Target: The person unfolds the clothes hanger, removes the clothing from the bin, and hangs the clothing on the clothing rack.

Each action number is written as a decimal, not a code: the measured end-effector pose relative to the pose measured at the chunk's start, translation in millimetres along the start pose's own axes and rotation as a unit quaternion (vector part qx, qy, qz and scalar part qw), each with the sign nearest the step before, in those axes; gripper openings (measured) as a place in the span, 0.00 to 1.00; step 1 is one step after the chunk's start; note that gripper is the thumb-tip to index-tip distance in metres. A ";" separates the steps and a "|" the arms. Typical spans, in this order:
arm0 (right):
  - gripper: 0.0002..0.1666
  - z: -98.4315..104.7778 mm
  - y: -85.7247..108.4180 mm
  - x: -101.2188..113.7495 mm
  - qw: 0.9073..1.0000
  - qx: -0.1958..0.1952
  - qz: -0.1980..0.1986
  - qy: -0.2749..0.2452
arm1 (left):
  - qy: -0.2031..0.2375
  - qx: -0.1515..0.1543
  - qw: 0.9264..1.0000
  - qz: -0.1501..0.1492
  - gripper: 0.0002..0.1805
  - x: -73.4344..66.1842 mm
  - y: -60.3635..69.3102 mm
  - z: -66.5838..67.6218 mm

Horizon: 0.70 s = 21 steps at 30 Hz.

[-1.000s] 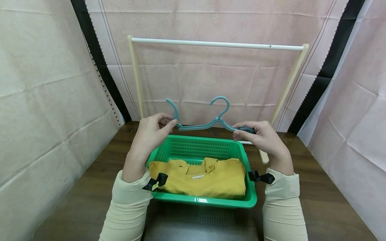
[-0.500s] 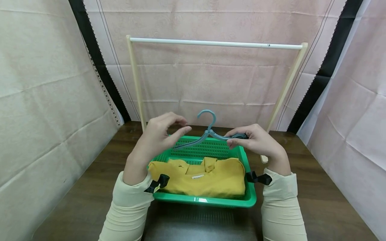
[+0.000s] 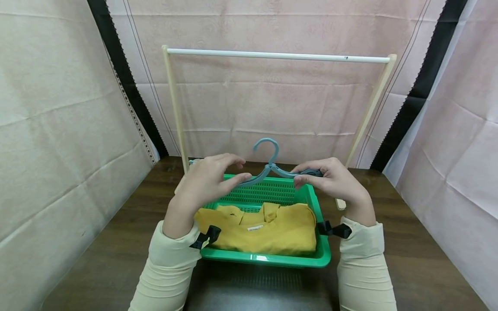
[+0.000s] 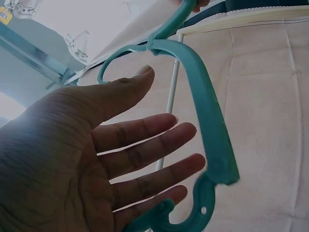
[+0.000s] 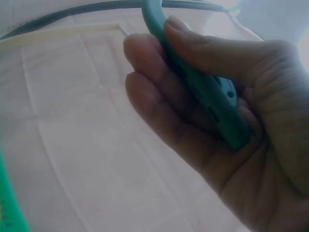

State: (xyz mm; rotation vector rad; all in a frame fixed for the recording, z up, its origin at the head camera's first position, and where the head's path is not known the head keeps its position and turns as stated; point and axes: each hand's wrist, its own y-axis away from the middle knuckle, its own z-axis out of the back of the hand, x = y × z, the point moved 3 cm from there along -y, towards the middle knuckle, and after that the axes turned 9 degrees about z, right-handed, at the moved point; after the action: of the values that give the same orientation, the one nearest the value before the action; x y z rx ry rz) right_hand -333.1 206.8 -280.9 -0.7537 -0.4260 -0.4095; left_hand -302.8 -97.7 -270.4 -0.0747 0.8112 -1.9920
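Observation:
A light blue plastic hanger with an upright hook is held over the back of a green basket. My right hand grips its right arm, thumb against fingers; in the right wrist view the hanger's end lies in the palm. My left hand is beside the left arm with fingers extended and spread. In the left wrist view, the hanger's left arm passes in front of the fingertips, its curved end piece near the little finger; contact is hard to tell. Folded in the basket lies a yellow collared shirt.
The green basket stands on a dark wooden table. Behind it rises a rack with a white rail and cream side posts. Pale fabric walls surround the table on three sides.
The hanger has come lower and to the left, still gripped by my right hand. My left hand has let go of the hanger's left end piece and lies farther right, its fingers spread.

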 end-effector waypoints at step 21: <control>0.13 5.5 0.7 1.2 0.997 -0.053 0.023 -0.057 | 0.090 0.068 0.993 -0.021 0.12 3.0 -4.0 -2.5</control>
State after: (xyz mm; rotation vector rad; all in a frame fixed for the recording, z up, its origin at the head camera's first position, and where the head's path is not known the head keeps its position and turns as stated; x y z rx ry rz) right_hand -332.9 211.0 -277.1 -0.8905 -0.4963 -0.3491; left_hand -308.4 -97.4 -270.9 0.1701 0.7897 -2.1110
